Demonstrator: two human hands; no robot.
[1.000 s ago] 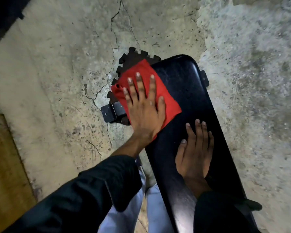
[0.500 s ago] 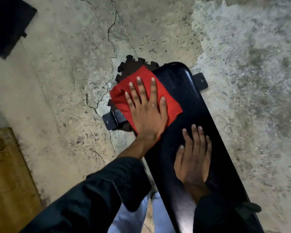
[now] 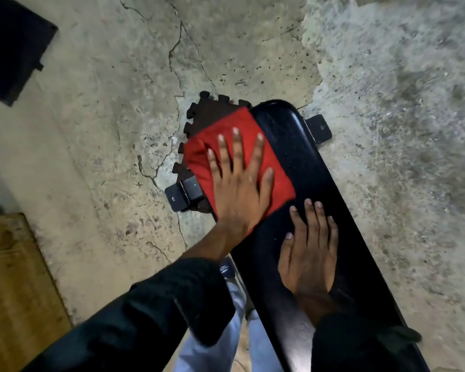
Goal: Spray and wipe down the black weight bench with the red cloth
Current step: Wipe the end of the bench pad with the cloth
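Note:
The black weight bench (image 3: 322,170) runs from the centre of the view down to the lower right, its padded top glossy. The red cloth (image 3: 199,165) lies on the far left part of the pad and drapes over its left edge. My left hand (image 3: 239,194) presses flat on the cloth with fingers spread. My right hand (image 3: 309,253) rests flat on the bare pad just behind it, holding nothing. No spray bottle is in view.
A dark puzzle-edged foam mat (image 3: 207,111) lies under the bench's far end, with metal foot brackets on the left (image 3: 183,194) and right (image 3: 318,128). Cracked concrete floor surrounds it. A dark slab (image 3: 11,49) sits upper left, a wooden board (image 3: 11,291) lower left.
My left hand has slid the cloth slightly along the pad near the left edge, and more cloth now hangs over that side. My right hand stays planted.

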